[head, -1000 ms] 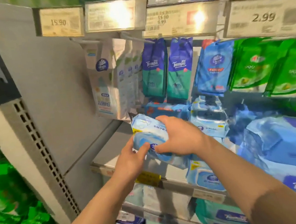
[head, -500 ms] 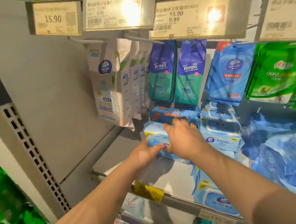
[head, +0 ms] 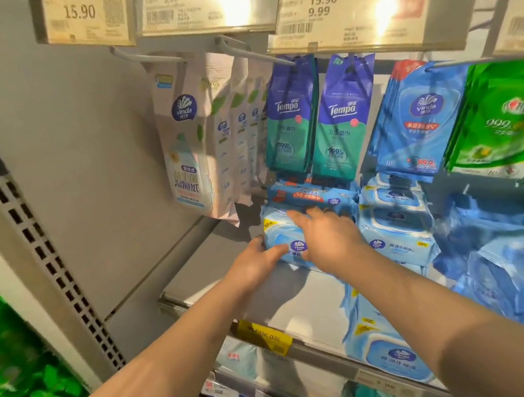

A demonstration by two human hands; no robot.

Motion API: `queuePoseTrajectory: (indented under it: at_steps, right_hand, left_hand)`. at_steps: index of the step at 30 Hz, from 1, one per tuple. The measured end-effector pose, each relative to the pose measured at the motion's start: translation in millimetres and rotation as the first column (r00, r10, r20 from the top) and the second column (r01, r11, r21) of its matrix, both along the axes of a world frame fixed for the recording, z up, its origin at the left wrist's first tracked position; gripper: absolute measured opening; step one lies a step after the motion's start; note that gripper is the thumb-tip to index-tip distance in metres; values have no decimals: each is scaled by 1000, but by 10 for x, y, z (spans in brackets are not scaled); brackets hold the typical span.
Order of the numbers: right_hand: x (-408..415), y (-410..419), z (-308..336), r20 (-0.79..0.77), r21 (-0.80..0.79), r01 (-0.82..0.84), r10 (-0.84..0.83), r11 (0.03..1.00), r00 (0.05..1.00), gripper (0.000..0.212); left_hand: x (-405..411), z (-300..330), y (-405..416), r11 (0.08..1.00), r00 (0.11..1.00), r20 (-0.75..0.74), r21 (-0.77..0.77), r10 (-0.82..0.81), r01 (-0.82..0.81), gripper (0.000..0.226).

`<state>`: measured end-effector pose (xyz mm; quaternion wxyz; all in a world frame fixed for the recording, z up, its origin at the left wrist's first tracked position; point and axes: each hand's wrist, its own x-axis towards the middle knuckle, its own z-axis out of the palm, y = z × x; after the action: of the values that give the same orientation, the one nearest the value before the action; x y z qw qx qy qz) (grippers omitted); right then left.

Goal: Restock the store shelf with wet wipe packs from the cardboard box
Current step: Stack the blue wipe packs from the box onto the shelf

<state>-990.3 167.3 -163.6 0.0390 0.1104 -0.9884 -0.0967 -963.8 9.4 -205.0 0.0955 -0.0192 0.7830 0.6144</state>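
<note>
A light blue wet wipe pack (head: 281, 233) sits far back on the grey shelf (head: 299, 303), under another blue pack (head: 309, 192). My left hand (head: 254, 264) holds its lower left corner, thumb across the front. My right hand (head: 328, 236) lies on its top and right side, fingers spread forward over it. The cardboard box is out of view.
White hanging packs (head: 185, 148), Tempo packs (head: 317, 119) and green packs (head: 499, 121) dangle from hooks above. More blue wipe packs (head: 396, 227) stand right of the held one, and one (head: 390, 349) at the shelf front. Price tags (head: 348, 7) overhang the top. A perforated upright (head: 53, 276) is left.
Both hands have pushed the wipe pack further back and down onto the shelf, under the stacked blue pack. The camera has moved closer to the shelf.
</note>
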Motion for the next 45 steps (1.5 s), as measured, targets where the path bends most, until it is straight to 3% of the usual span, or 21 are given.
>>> queuePoseTrajectory:
  at_steps: [5, 13, 18, 20, 23, 25, 28, 29, 32, 36, 38, 40, 42, 45]
  right_hand:
    - [288, -307, 85, 4, -26, -67, 68, 997, 998, 69]
    - [1427, -1576, 106, 98, -300, -290, 332, 909, 938, 60]
    - [2101, -2529, -338, 238, -454, -367, 507, 812, 828, 59]
    - [2359, -2939, -617, 338, -498, -357, 556, 790, 759, 55]
    - [2672, -3530, -1112, 451, -523, -360, 609, 772, 652, 50]
    - [2862, -3885, -1457, 519, -536, -321, 605, 780, 603, 45]
    - [3089, -4351, -1968, 600, -545, -210, 552, 812, 578, 42]
    - [3146, -4483, -2098, 620, -546, -158, 523, 823, 584, 40]
    - [3292, -4792, -2538, 709, -505, 6, 411, 863, 573, 30]
    - [3626, -5050, -3062, 846, -406, 178, 295, 896, 445, 57]
    - [3797, -5168, -3250, 919, -305, 245, 217, 920, 329, 48]
    - [3936, -5230, -3467, 959, -244, 306, 182, 920, 217, 29]
    - [4036, -5240, -3739, 965, -249, 370, 195, 895, 178, 24]
    - [4089, -5211, -4029, 962, -269, 455, 212, 849, 171, 47]
  left_hand:
    - [521, 230, -374, 972, 994, -102, -226, 45, -67, 65]
    - [1903, 109, -1638, 939, 963, -255, -302, 90, -168, 65]
    - [2909, -397, -2635, 912, 942, -114, -237, 316, -335, 67]
    - [3303, -626, -3028, 873, 887, -38, -166, 460, -460, 63]
    - [3867, -995, -3531, 785, 792, 56, -190, 608, -589, 60]
    - [4210, -1212, -3817, 729, 725, 120, -231, 679, -644, 61]
    - [4622, -1513, -4146, 689, 666, 191, -306, 721, -658, 90]
    - [4733, -1613, -4236, 686, 656, 211, -315, 725, -656, 90]
    - [4967, -1848, -4447, 632, 549, 323, -282, 771, -722, 53]
    - [5135, -2187, -4640, 572, 441, 426, -255, 790, -779, 47]
    - [5168, -2454, -4708, 475, 311, 517, -222, 798, -852, 48]
    - [5139, -2731, -4720, 397, 180, 630, -221, 755, -891, 57]
    - [5034, -3033, -4692, 371, 119, 731, -193, 672, -909, 73]
    - [4819, -3321, -4612, 295, 127, 821, -52, 557, -954, 67]
